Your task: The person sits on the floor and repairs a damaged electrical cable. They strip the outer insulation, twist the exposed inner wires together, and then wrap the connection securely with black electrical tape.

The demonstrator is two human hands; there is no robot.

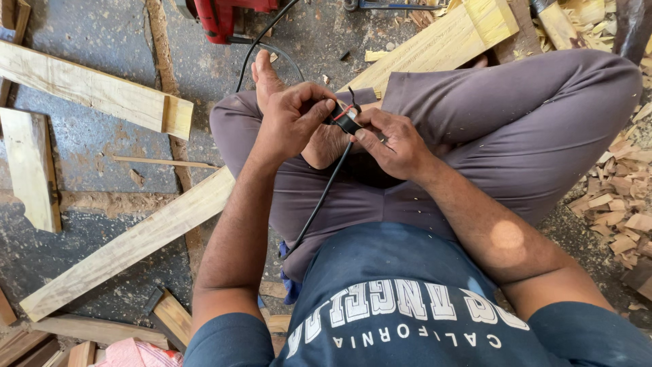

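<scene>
I sit cross-legged on the floor. My left hand [291, 119] and my right hand [390, 143] meet above my lap, both pinching the end of a black cable [324, 194]. The cable end [345, 119] shows black sheath, a bit of red wire and thin dark strands sticking up. My left thumb and fingers hold the sheath from the left; my right fingertips grip it from the right. The cable runs down across my lap toward my shirt. My bare foot [266, 76] lies just behind my left hand.
A long pale plank [136, 241] runs diagonally under my legs. More planks [95, 92] lie at the left. A red power tool [224, 17] with a black cord [261, 42] sits at the top. Wood chips [621, 204] pile at the right.
</scene>
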